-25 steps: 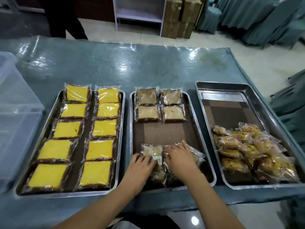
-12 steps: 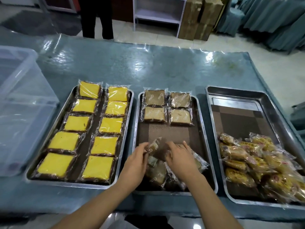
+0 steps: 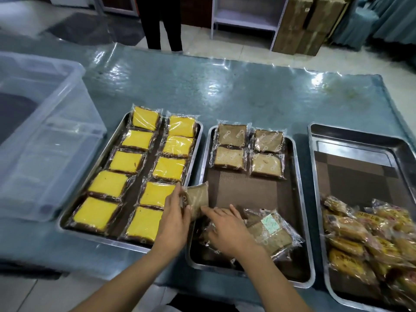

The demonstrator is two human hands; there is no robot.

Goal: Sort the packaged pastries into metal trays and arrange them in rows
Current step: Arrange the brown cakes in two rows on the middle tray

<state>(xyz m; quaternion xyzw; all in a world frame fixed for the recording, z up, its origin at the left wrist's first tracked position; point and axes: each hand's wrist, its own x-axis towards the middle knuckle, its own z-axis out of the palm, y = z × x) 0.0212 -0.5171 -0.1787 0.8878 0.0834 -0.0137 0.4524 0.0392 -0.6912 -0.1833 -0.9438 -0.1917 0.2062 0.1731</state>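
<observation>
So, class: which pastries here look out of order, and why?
The brown pastries at the middle tray's near end lie heaped and overlapping, unlike the four in neat rows behind. The right tray's golden packets are jumbled too. The yellow cakes sit in tidy rows.

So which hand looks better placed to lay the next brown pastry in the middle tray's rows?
Left, probably. The left hand already holds a brown pastry lifted at the middle tray's left edge; the right hand rests on the pile.

A clear plastic bin (image 3: 45, 136) sits left on the teal table (image 3: 225, 97); cardboard boxes (image 3: 308, 25) stand beyond.
</observation>
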